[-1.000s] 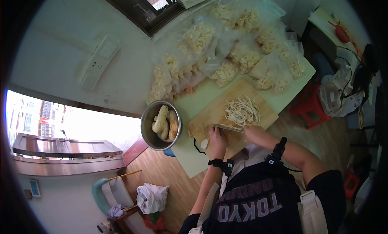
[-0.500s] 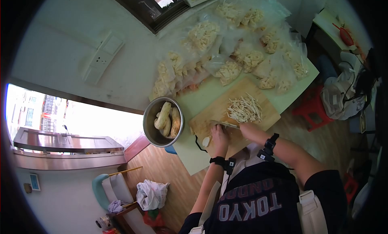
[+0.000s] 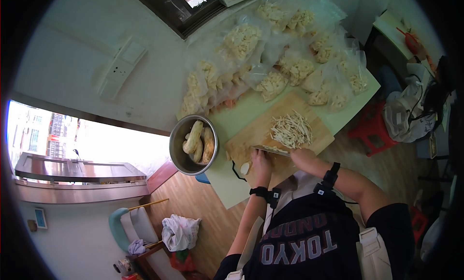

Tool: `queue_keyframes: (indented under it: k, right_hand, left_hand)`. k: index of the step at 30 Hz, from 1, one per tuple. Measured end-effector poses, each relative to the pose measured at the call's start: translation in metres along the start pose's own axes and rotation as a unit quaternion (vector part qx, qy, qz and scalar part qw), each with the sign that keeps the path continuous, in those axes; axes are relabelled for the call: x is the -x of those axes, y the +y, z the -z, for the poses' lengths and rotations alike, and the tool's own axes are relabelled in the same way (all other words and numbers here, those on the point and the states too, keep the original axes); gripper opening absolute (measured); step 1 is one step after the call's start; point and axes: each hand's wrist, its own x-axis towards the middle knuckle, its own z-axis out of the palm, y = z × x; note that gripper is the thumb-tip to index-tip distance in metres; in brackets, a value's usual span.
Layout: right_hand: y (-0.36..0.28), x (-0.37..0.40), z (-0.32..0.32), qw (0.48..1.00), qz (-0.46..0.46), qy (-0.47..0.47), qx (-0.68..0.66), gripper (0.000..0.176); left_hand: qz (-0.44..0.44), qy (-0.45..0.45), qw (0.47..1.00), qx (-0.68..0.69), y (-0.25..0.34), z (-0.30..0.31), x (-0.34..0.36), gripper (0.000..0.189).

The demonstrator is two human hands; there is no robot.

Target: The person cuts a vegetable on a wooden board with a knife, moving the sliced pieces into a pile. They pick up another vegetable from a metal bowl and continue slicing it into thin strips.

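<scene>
My right hand [image 3: 302, 156] grips a kitchen knife [image 3: 272, 150], its blade stretching left across the wooden cutting board [image 3: 246, 135]. At the blade's left end, my left hand [image 3: 261, 161] presses down on the board with curled fingers; what lies under them is hidden. Pale pieces show along the blade. Beyond the knife is a heap of thin, pale vegetable strips [image 3: 292, 129]. A whitish oval slice [image 3: 245, 168] rests left of my left hand, by the board's black handle [image 3: 237, 171]. Long, pale, partly brown root vegetables [image 3: 195, 140] sit in a steel bowl [image 3: 177, 160].
Clear plastic bags of pale cut pieces [image 3: 242, 40] crowd the far side of the light green table [image 3: 227, 189]. A red stool [image 3: 369, 135] stands to the right, with bags on it. A white bag [image 3: 180, 232] is on the left, near a chair [image 3: 130, 227].
The right hand and knife have shifted slightly, and the blade now shows a broader face. The left hand stays in nearly the same place. The view has moved a little.
</scene>
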Motion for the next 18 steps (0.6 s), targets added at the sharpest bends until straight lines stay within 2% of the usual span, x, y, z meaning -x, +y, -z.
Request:
queue_keyframes:
  k: [7,10,13,15,18]
  right_hand:
    - [0.000,-0.011,-0.007,1.000,0.012,0.000,-0.024,0.016]
    - [-0.001,-0.027,-0.015,0.997,0.009,0.037,-0.063,0.013]
    - [0.006,-0.047,-0.027,0.998,-0.001,0.019,-0.066,0.014]
    - [0.009,-0.050,-0.023,0.992,-0.028,0.003,-0.124,0.015]
    - [0.009,-0.031,-0.014,0.998,0.010,0.010,-0.064,0.013]
  left_hand:
    - [0.005,-0.007,1.000,-0.007,-0.003,-0.002,0.000,0.018]
    - [0.004,-0.005,1.000,-0.015,-0.005,-0.003,-0.001,0.015]
    - [0.015,-0.025,0.999,-0.014,-0.011,-0.005,0.000,0.012]
    - [0.016,-0.029,0.999,0.035,-0.014,-0.003,-0.002,0.012]
    - [0.026,-0.045,0.998,0.043,-0.015,-0.001,-0.004,0.015]
